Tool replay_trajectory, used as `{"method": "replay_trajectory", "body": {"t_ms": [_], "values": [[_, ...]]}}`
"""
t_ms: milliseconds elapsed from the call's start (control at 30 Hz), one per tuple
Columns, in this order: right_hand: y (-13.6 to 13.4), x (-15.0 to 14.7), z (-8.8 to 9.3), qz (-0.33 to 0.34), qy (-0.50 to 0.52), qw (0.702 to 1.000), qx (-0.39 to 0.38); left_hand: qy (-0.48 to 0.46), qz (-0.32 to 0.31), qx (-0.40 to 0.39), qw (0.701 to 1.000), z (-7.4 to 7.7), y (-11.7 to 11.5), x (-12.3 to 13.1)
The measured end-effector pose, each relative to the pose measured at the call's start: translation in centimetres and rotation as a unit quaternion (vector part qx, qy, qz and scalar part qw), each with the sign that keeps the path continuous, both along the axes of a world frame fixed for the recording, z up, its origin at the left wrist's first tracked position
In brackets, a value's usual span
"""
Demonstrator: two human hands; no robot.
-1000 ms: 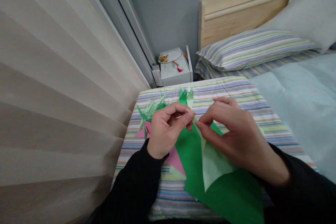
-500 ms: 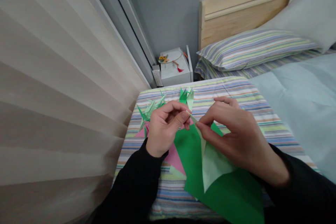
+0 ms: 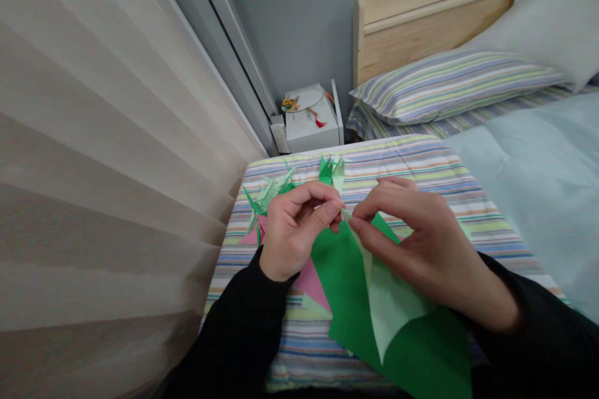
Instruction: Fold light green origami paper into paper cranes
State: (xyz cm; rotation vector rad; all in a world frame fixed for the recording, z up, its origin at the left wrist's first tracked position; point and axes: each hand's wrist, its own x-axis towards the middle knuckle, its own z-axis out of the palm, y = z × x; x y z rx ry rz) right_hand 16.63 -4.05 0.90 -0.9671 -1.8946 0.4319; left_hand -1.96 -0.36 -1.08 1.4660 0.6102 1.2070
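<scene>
My left hand [image 3: 294, 230] and my right hand [image 3: 421, 249] both pinch the narrow top tip of a folded pale green paper [image 3: 390, 305]. The paper widens downward into a pointed flap. It lies over a large dark green sheet [image 3: 346, 287] spread on a striped cloth surface [image 3: 421, 165]. A pink sheet [image 3: 312, 283] shows under my left wrist. Beyond my left hand lies a heap of several folded green paper pieces [image 3: 271, 193], and a couple more folded green pieces [image 3: 331, 171] stand just past my fingers.
A pleated beige blind [image 3: 93, 168] fills the left side. A white box [image 3: 311, 118] with small coloured items on top sits beyond the surface. To the right are a striped pillow [image 3: 449, 84], a wooden headboard [image 3: 421, 19] and a pale blue blanket [image 3: 547, 187].
My left thumb and fingers have shifted slightly along the paper's tip. The pale green flap has slid a little lower and to the right over the dark green sheet.
</scene>
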Motion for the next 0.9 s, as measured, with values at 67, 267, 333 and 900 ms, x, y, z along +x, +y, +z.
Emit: {"method": "replay_trajectory", "body": {"t_ms": [67, 267, 333, 900], "values": [[0.0, 0.0, 0.1, 0.009, 0.016, 1.000, -0.012, 0.000, -0.008, 0.006, 1.000, -0.1, 0.0, 0.0], [0.1, 0.0, 0.0, -0.006, 0.018, 1.000, 0.023, 0.001, -0.015, 0.004, 1.000, -0.2, 0.1, 0.0], [0.1, 0.0, -0.1, -0.022, 0.007, 0.999, 0.040, 0.001, -0.012, -0.004, 1.000, -0.1, 0.1, 0.1], [-0.1, 0.2, 0.3, 0.011, -0.004, 1.000, -0.019, 0.035, 0.008, 0.003, 0.999, 0.2, -0.2, 0.3]]}}
